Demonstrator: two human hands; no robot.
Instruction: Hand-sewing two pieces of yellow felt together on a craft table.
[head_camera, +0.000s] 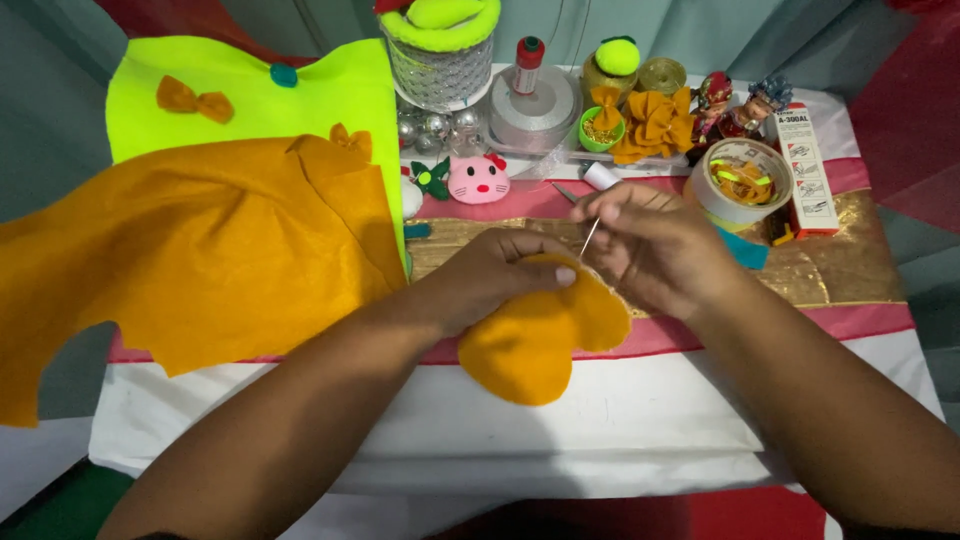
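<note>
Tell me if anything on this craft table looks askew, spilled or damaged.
Nothing looks spilled or broken. The large orange felt sheet lies rumpled, hanging off the table's left edge, its lower edge jaggedly cut. The hands hold a small orange felt piece and a needle.

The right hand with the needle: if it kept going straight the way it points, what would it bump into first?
The right hand points left, toward the left hand. It would most likely meet that hand's thumb and the orange felt piece it pinches, almost at once. Depth is hard to judge, but they look nearly touching.
</note>
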